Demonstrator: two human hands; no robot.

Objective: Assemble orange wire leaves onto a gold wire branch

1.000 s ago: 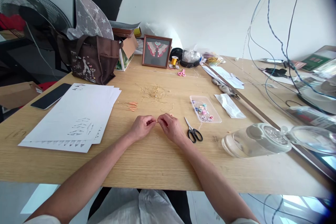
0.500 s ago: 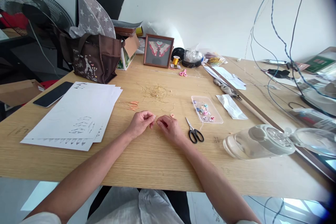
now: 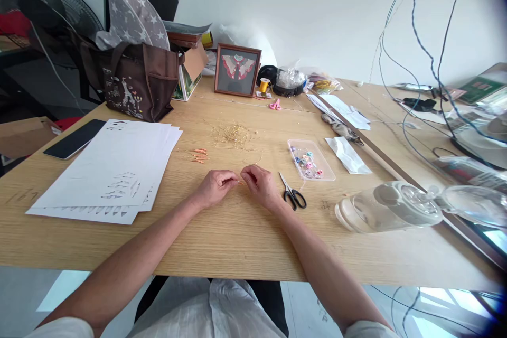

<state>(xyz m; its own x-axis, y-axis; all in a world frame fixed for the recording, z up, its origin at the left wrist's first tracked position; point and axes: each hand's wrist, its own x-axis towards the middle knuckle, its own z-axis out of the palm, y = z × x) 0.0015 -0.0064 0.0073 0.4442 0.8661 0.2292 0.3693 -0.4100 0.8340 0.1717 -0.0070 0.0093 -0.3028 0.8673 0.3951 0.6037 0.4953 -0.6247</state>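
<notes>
Gold wire [image 3: 239,182] (a really thin strand) looks pinched between left hand [image 3: 214,188] and right hand [image 3: 259,186], both curled narrow, fingertips almost meeting over the tabletop [image 3: 222,243]. Orange bead by the right hand earlier doesn't show now. Loose gold clippings [image 3: 233,134] lie ahead, black-handled scissors [image 3: 293,195] just beside the right hand.

Left hand [image 3: 215,188], right hand [image 3: 260,187], almost meeting

One left hand [image 3: 215,188], one right hand [image 3: 261,186], one black-handled scissors [image 3: 293,194], one pink scissors [image 3: 275,104], and one smartphone [image 3: 74,139].
</notes>
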